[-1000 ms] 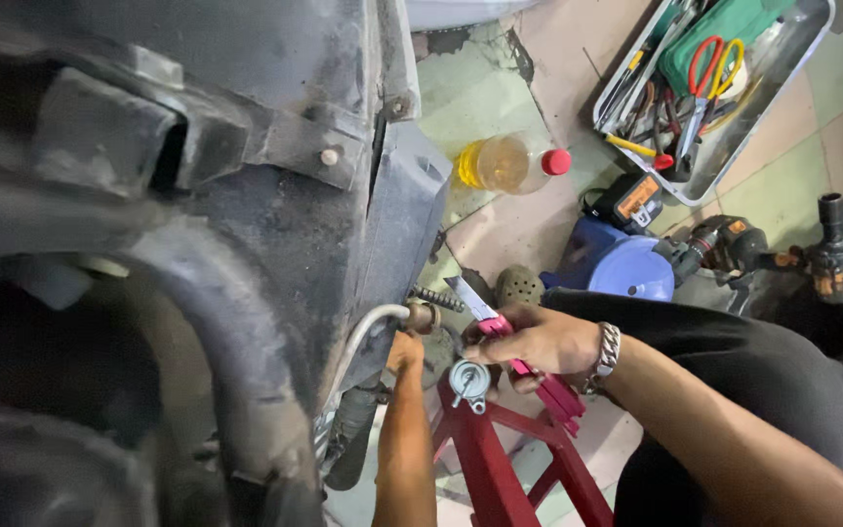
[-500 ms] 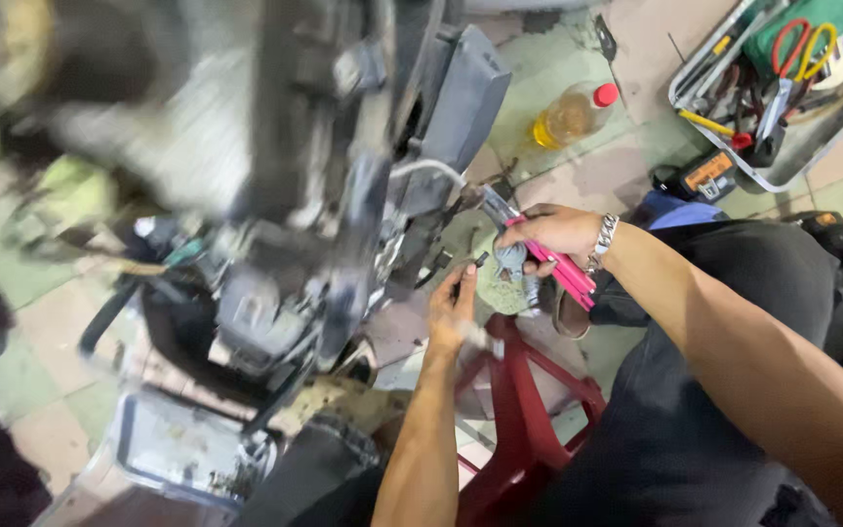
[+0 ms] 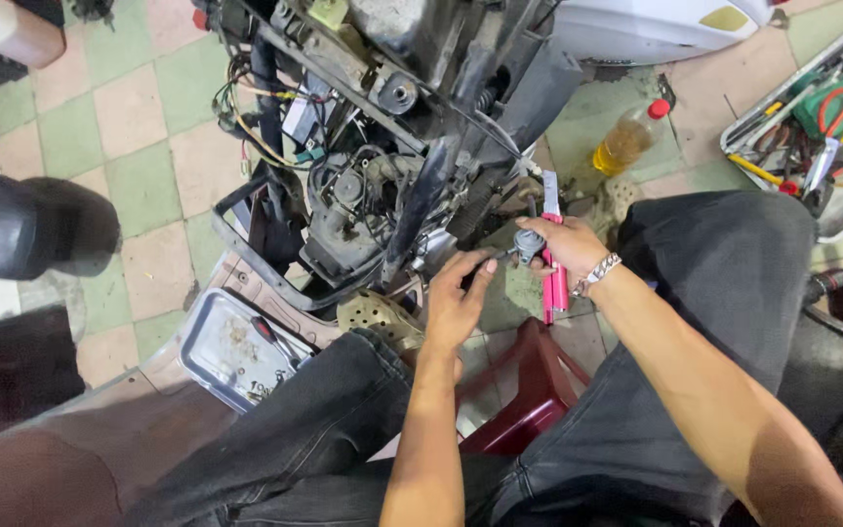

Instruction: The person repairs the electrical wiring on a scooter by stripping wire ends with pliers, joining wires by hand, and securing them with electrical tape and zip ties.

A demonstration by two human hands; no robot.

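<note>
My right hand (image 3: 560,246), with a metal bracelet on the wrist, grips pink-handled pliers (image 3: 554,256) and a small grey metal part (image 3: 527,244). My left hand (image 3: 455,301) reaches in from below, fingers apart, its fingertips next to that part at the lower edge of the stripped scooter engine (image 3: 363,195). Black frame tubes (image 3: 441,146) and loose wires run above both hands. I sit on a dark red plastic stool (image 3: 529,390), knees in dark jeans on either side.
A metal tool tray (image 3: 812,127) with scissors and screwdrivers lies at the right. A bottle of yellow liquid (image 3: 626,141) with a red cap stands on the tiled floor. A small tray with a screwdriver (image 3: 236,346) lies at lower left. A black helmet (image 3: 12,229) sits far left.
The view has swung from close against the scooter body to looking down on the engine. Both hands have lowered with the pliers and small part, away from the hose.
</note>
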